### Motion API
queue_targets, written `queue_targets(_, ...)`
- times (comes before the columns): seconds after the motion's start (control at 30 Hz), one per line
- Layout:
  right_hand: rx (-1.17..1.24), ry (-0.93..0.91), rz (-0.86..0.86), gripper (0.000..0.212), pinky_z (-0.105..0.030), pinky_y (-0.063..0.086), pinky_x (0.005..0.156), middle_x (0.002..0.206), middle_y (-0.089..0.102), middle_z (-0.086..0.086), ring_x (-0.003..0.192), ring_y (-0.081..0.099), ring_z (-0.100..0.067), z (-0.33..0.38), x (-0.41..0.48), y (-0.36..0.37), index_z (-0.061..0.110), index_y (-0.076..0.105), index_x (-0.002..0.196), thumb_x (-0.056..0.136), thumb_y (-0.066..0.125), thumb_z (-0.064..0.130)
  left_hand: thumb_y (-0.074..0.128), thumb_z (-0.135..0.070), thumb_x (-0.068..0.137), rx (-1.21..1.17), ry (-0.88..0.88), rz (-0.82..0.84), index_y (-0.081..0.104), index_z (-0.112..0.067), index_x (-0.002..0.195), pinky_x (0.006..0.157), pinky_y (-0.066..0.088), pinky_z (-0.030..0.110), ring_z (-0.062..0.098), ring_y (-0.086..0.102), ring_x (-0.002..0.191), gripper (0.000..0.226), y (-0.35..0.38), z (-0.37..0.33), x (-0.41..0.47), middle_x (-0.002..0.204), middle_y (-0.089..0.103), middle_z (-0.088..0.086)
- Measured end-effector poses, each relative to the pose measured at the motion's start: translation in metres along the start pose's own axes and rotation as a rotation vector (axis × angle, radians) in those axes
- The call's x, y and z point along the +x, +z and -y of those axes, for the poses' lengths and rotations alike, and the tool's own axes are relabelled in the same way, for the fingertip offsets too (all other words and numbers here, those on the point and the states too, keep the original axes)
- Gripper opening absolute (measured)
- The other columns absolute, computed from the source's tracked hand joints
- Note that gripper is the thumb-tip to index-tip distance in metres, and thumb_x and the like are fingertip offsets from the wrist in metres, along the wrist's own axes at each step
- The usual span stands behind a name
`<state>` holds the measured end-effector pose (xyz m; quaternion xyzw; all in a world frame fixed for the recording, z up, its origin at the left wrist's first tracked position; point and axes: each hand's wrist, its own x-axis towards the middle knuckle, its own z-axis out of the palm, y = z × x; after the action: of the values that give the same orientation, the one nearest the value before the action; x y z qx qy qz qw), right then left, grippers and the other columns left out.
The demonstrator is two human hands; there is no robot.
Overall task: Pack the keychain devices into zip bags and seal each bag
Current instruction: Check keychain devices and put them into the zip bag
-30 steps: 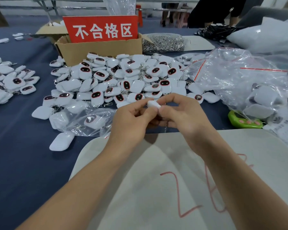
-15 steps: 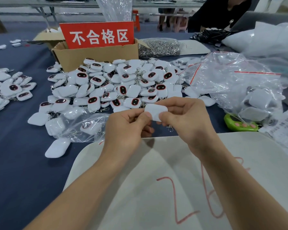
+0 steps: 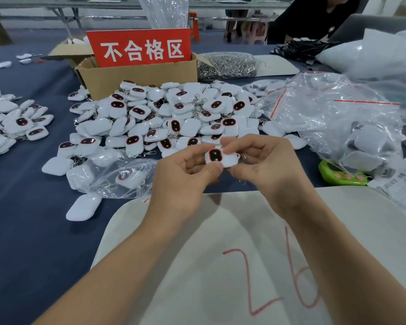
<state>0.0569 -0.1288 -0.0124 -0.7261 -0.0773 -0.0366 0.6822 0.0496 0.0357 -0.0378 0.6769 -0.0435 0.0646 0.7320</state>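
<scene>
Both hands hold one white keychain device [image 3: 220,157] above the table's near middle, its dark red-rimmed screen facing up. My left hand [image 3: 183,177] pinches its left end and my right hand [image 3: 265,165] pinches its right end. A big pile of the same white devices [image 3: 164,118] lies just beyond my hands. A clear zip bag [image 3: 117,177] with a few devices in it lies to the left of my left hand. A heap of clear zip bags with red strips [image 3: 333,123], some filled, sits at the right.
A cardboard box [image 3: 136,76] with a red sign [image 3: 141,49] stands behind the pile. A bag of metal rings [image 3: 227,66] lies beside it. More devices [image 3: 12,123] lie at far left. A green gadget [image 3: 340,177] sits right. A white board [image 3: 220,266] lies under my arms.
The device has been turned over between my fingers: its plain white back showed before, and its dark screen faces up now. The view has dipped slightly.
</scene>
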Motion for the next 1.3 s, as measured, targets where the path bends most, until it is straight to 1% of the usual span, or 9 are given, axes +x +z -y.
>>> queue_targets(0.1, 0.06, 0.08, 0.03, 0.045, -0.032, 0.053, 0.068, 0.102, 0.08, -0.006, 0.083, 0.069, -0.022, -0.0014, 0.0005, -0.0027, 0.01, 0.076, 0.106, 0.077, 0.069, -0.023, 0.075, 0.012, 0.082, -0.008, 0.024, 0.01, 0.074, -0.02, 0.113, 0.081, 0.06, 0.025, 0.019, 0.078, 0.091, 0.044, -0.0016, 0.0006, 0.0026, 0.099, 0.081, -0.001)
queue_targets(0.3, 0.01, 0.144, 0.019, 0.041, -0.046, 0.053, 0.079, 0.088, 0.08, -0.012, 0.08, 0.071, -0.025, -0.0017, 0.0005, -0.0017, 0.016, 0.082, 0.094, 0.074, 0.072, -0.018, 0.073, 0.019, 0.078, 0.012, 0.028, 0.033, 0.073, -0.023, 0.105, 0.071, 0.057, 0.019, 0.015, 0.078, 0.085, 0.05, -0.0009, 0.0004, 0.0014, 0.095, 0.08, -0.001)
queue_targets(0.5, -0.064, 0.137, -0.024, 0.04, -0.05, 0.059, 0.082, 0.084, 0.08, -0.008, 0.078, 0.074, -0.021, -0.0001, -0.0005, -0.0008, 0.013, 0.082, 0.096, 0.073, 0.071, -0.018, 0.078, -0.019, 0.075, 0.046, -0.013, -0.016, 0.078, -0.03, 0.092, 0.068, 0.061, 0.026, 0.018, 0.077, 0.077, 0.02, 0.0027, -0.0006, 0.0, 0.086, 0.08, -0.002)
queue_targets(0.67, -0.034, 0.168, 0.02, 0.034, -0.035, 0.058, 0.076, 0.084, 0.079, -0.014, 0.071, 0.068, -0.02, 0.001, -0.0008, -0.0007, 0.013, 0.082, 0.093, 0.079, 0.068, -0.015, 0.079, -0.013, 0.087, 0.163, -0.04, -0.016, 0.078, -0.025, 0.094, 0.073, 0.064, 0.034, 0.02, 0.077, 0.075, 0.014, 0.001, 0.0039, -0.0004, 0.08, 0.079, -0.003)
queue_targets(0.83, -0.046, 0.224, -0.094, 0.035, -0.032, 0.053, 0.068, 0.076, 0.078, -0.012, 0.063, 0.064, -0.019, -0.0007, 0.0007, 0.0036, 0.02, 0.083, 0.079, 0.074, 0.071, -0.013, 0.079, -0.007, 0.086, 0.182, -0.013, 0.008, 0.08, -0.024, 0.098, 0.069, 0.056, 0.016, 0.01, 0.074, 0.074, 0.02, -0.0007, 0.0007, -0.001, 0.082, 0.079, -0.005)
queue_targets(0.93, -0.045, 0.239, -0.138, 0.035, -0.025, 0.05, 0.059, 0.071, 0.077, -0.01, 0.058, 0.063, -0.015, -0.0001, 0.0017, 0.0056, 0.02, 0.082, 0.076, 0.073, 0.07, -0.013, 0.078, -0.001, 0.083, 0.215, 0.006, 0.021, 0.08, -0.026, 0.1, 0.072, 0.055, 0.018, 0.009, 0.072, 0.075, 0.031, -0.0009, -0.0004, -0.0014, 0.085, 0.08, -0.006)
queue_targets(1.1, -0.032, 0.294, -0.038, 0.021, -0.054, 0.058, 0.086, 0.088, 0.078, -0.017, 0.073, 0.066, -0.022, 0.0003, 0.0016, 0.0041, 0.01, 0.077, 0.09, 0.084, 0.07, -0.008, 0.079, -0.003, 0.085, 0.181, -0.037, -0.018, 0.064, -0.029, 0.126, 0.068, 0.054, 0.013, 0.007, 0.073, 0.074, 0.051, -0.0003, -0.0033, -0.0005, 0.085, 0.079, -0.009)
queue_targets(1.23, -0.11, 0.277, 0.041, 0.004, -0.034, 0.053, 0.072, 0.079, 0.075, -0.015, 0.068, 0.06, -0.018, 0.002, 0.0005, 0.0026, 0.008, 0.074, 0.088, 0.086, 0.073, 0.004, 0.077, -0.004, 0.088, 0.146, 0.002, -0.025, 0.071, -0.025, 0.106, 0.067, 0.051, 0.011, 0.004, 0.072, 0.072, 0.028, 0.0007, -0.0041, 0.0005, 0.084, 0.079, -0.008)
queue_targets(1.3, -0.093, 0.277, 0.057, 0.006, -0.042, 0.058, 0.077, 0.083, 0.075, -0.021, 0.07, 0.062, -0.021, 0.0024, 0.0006, 0.0018, 0.005, 0.075, 0.087, 0.09, 0.072, 0.009, 0.077, -0.006, 0.089, 0.161, 0.026, 0.004, 0.076, -0.026, 0.098, 0.07, 0.051, 0.011, 0.005, 0.073, 0.076, 0.022, 0.0013, -0.003, -0.0004, 0.084, 0.079, -0.009)
